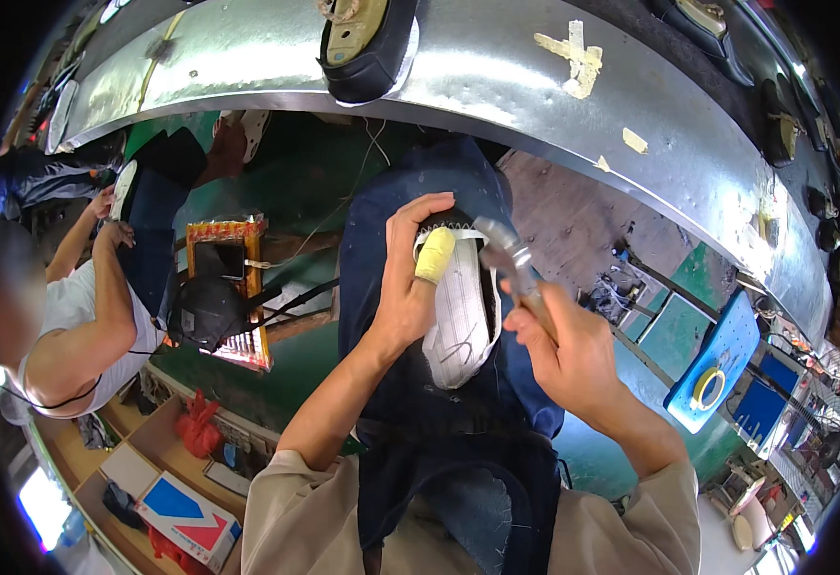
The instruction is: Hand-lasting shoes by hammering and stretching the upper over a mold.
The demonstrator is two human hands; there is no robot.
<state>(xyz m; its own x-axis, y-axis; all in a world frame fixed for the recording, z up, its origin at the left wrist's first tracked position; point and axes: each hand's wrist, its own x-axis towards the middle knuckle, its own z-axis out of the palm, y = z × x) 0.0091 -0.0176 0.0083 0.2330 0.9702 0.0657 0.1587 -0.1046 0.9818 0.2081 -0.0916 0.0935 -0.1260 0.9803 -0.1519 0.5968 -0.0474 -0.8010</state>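
Across my lap, on a dark blue apron (pixel 372 240), lies a shoe (pixel 458 331) with its white underside up and a dark, stitched-looking rim at its far end. My left hand (pixel 406 287) is closed around the shoe's far left side. A yellow wrap (pixel 435 255) covers its thumb, which presses on the rim. My right hand (pixel 569 350) grips the handle of a hammer (pixel 508 251). The metal head, blurred by motion, is over the far right edge of the shoe; whether it touches cannot be told.
A metal conveyor-like bench (pixel 497 81) curves across the far side, carrying dark shoes (pixel 367 57) on lasts. Left, another person (pixel 94 316) holds a shoe. A black bag (pixel 211 311) and a wooden shelf (pixel 156 431) are nearer. A blue board with a tape roll (pixel 711 383) stands right.
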